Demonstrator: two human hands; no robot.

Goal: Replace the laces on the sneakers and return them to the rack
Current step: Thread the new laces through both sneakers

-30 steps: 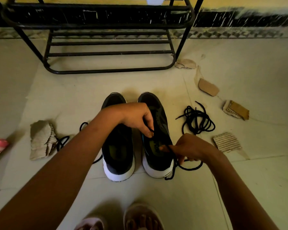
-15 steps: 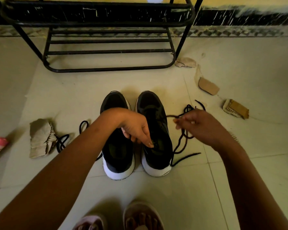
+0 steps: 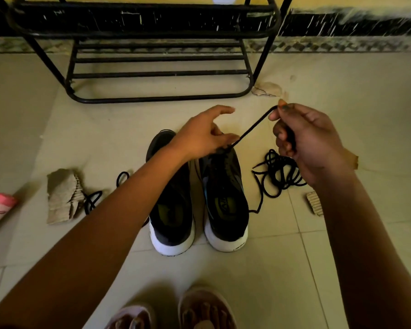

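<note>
Pale tiled floor (image 3: 342, 269); yellow wall (image 3: 365, 1) above black skirting (image 3: 365, 26); dim light.

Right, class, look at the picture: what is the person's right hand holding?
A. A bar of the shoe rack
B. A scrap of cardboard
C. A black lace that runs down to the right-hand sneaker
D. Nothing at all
C: the right hand pinches the black lace, which stretches in a straight line from its fingers down to the front of the right-hand sneaker.

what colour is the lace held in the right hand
The lace is black, best seen in the head view.
</note>
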